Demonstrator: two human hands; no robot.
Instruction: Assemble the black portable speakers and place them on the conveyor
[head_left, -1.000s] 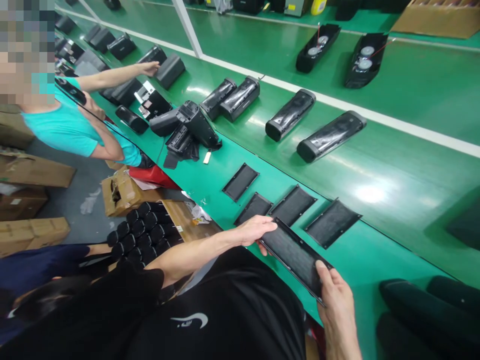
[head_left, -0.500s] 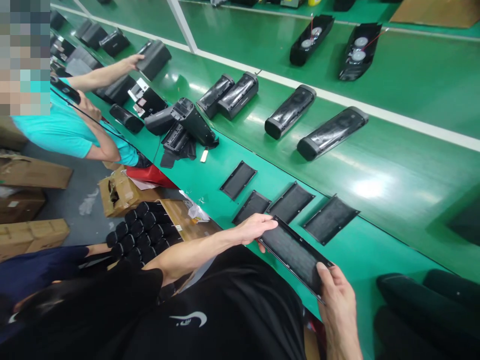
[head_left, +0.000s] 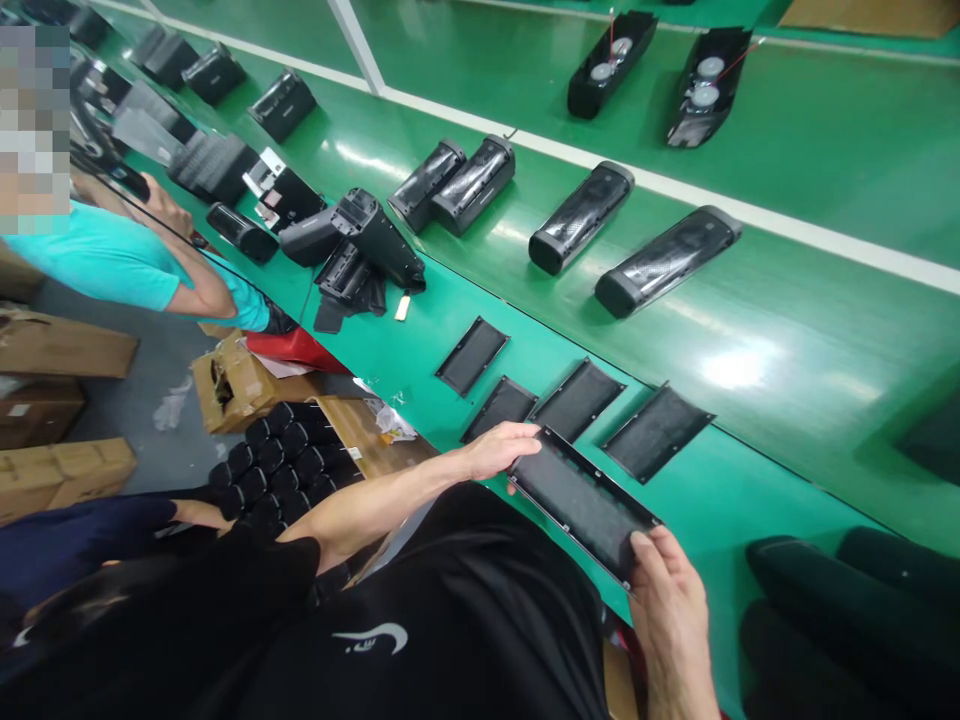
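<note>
Left hand (head_left: 499, 450) and right hand (head_left: 667, 620) clasped a mesh panel (head_left: 583, 505) by its ends (a firm grip), just beside the other panels (head_left: 579, 400).

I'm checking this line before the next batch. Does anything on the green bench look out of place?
Yes, the heap beyond the mesh panels: a black speaker body sits tilted on other dark parts, with a small pale tag loose beside it. The other speaker bodies lie spaced apart.

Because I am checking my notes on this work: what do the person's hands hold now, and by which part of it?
The left hand and the right hand hold one black mesh grille panel, each gripping one of its two opposite short ends.
</note>
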